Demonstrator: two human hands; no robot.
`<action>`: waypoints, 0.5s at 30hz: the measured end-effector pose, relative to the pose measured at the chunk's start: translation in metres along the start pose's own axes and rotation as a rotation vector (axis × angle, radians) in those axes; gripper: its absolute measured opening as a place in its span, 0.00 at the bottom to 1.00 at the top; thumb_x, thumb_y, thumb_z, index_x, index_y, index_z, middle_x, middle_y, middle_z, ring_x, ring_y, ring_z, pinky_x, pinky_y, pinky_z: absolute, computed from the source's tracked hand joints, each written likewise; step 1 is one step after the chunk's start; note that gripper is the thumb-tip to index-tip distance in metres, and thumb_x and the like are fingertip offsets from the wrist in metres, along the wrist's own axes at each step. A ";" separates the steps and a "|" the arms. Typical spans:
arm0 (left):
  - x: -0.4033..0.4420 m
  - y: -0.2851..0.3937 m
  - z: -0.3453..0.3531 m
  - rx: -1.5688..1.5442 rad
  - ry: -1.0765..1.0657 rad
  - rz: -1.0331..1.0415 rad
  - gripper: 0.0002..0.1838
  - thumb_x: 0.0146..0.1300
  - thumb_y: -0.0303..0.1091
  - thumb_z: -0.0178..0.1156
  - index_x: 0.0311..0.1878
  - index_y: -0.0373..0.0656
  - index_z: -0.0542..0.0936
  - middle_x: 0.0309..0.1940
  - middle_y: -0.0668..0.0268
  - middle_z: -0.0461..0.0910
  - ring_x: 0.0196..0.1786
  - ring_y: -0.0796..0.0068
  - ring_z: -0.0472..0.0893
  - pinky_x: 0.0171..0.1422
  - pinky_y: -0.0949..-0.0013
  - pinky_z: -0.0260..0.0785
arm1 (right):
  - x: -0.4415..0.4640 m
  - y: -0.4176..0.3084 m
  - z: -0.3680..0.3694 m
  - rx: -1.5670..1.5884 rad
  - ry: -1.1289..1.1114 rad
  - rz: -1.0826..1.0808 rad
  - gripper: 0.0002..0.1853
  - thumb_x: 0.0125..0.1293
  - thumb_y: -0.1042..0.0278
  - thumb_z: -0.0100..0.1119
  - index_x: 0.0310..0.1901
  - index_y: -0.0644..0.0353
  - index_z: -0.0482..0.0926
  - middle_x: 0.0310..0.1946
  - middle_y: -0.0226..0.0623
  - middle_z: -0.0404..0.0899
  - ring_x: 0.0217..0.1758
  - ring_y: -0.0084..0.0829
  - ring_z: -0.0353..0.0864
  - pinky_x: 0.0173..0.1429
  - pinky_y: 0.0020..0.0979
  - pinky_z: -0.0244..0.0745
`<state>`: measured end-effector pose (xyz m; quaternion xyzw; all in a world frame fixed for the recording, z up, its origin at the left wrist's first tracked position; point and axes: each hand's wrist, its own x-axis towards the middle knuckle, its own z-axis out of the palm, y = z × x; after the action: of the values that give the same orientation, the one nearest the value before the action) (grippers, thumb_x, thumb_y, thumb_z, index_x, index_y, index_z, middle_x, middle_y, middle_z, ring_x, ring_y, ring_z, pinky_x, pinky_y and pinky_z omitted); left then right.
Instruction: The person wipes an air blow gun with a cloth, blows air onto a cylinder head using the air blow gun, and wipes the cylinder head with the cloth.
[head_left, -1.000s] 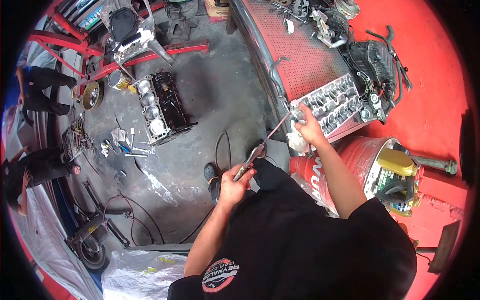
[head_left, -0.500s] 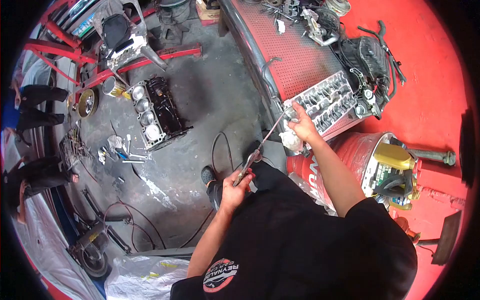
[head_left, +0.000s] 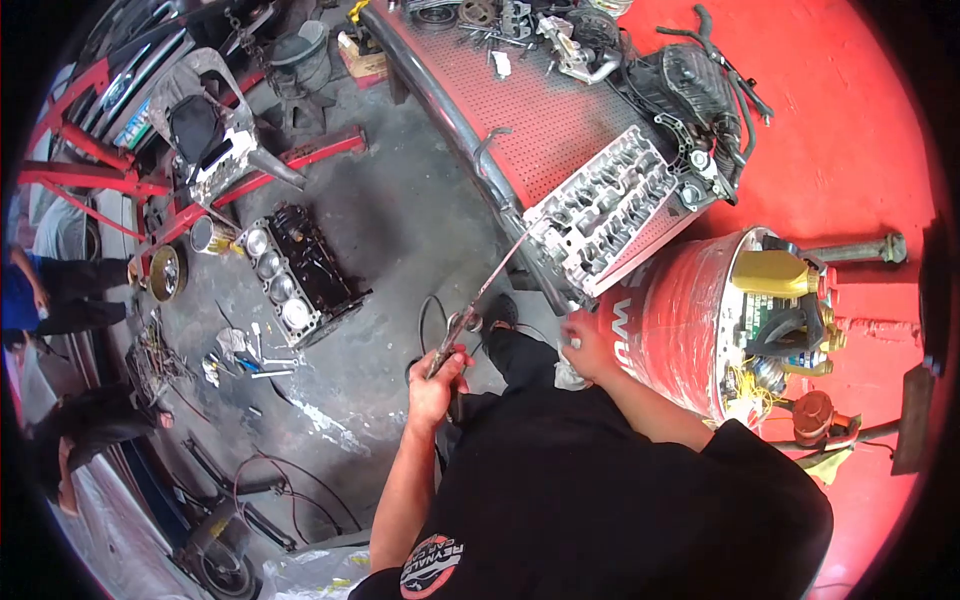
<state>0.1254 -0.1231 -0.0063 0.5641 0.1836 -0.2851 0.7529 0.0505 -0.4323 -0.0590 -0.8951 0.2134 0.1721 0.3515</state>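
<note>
My left hand is wrapped round the handle of an air blow gun. The gun's long thin nozzle points up and right, its tip by the near left corner of a silvery cylinder head. This head lies on the red perforated bench top. My right hand is down beside the red drum, below the bench edge, its fingers closed on a crumpled white rag that hangs under it. Part of the rag is hidden by the hand.
On the floor at left sits an engine block, with scattered tools near it. A red drum carrying bottles stands at right. Engine parts crowd the far bench. Air hose loops lie on the floor. Other people stand at far left.
My right hand, with the rag, has moved from the cylinder head's corner down towards my body. My left hand has shifted slightly left and down with the blow gun. The view has turned.
</note>
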 end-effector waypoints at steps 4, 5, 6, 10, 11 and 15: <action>-0.002 0.001 -0.003 0.160 -0.009 0.001 0.10 0.70 0.32 0.62 0.47 0.35 0.82 0.32 0.64 0.85 0.22 0.80 0.75 0.27 0.75 0.66 | 0.000 0.000 -0.010 0.311 -0.157 0.346 0.25 0.61 0.66 0.66 0.60 0.59 0.78 0.51 0.42 0.84 0.54 0.39 0.84 0.63 0.37 0.76; -0.002 0.001 -0.002 0.180 -0.018 -0.002 0.10 0.70 0.32 0.62 0.47 0.35 0.82 0.32 0.64 0.85 0.22 0.80 0.75 0.27 0.75 0.66 | 0.003 0.003 -0.010 0.241 -0.211 0.318 0.25 0.61 0.61 0.68 0.59 0.57 0.79 0.52 0.42 0.83 0.55 0.38 0.84 0.63 0.37 0.76; -0.007 0.011 0.004 0.205 -0.012 0.031 0.11 0.70 0.32 0.62 0.49 0.34 0.82 0.33 0.64 0.85 0.22 0.81 0.75 0.28 0.75 0.67 | 0.006 0.007 -0.008 0.171 -0.269 0.288 0.26 0.60 0.56 0.70 0.59 0.55 0.80 0.54 0.42 0.83 0.56 0.37 0.84 0.62 0.36 0.76; -0.019 0.046 0.023 0.285 0.007 0.060 0.12 0.69 0.30 0.63 0.50 0.33 0.82 0.34 0.65 0.85 0.23 0.82 0.75 0.29 0.75 0.69 | 0.007 0.007 -0.003 0.101 -0.409 0.142 0.30 0.55 0.40 0.72 0.54 0.51 0.84 0.52 0.46 0.84 0.57 0.44 0.83 0.61 0.39 0.77; -0.025 0.050 0.021 0.446 0.025 0.069 0.14 0.70 0.30 0.62 0.54 0.32 0.80 0.39 0.62 0.87 0.22 0.80 0.75 0.27 0.74 0.68 | 0.005 0.004 -0.007 0.118 -0.411 0.147 0.29 0.56 0.40 0.72 0.54 0.50 0.84 0.52 0.46 0.84 0.57 0.43 0.83 0.61 0.38 0.76; -0.059 0.139 0.082 0.848 0.049 0.125 0.11 0.67 0.34 0.67 0.48 0.38 0.83 0.24 0.63 0.81 0.22 0.79 0.76 0.28 0.68 0.70 | 0.009 0.024 0.001 0.300 -0.300 0.150 0.26 0.60 0.44 0.70 0.53 0.54 0.84 0.50 0.45 0.85 0.56 0.42 0.84 0.61 0.38 0.76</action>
<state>0.1642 -0.1607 0.1567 0.8403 0.0335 -0.2757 0.4657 0.0461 -0.4497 -0.0766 -0.7788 0.2480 0.2952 0.4948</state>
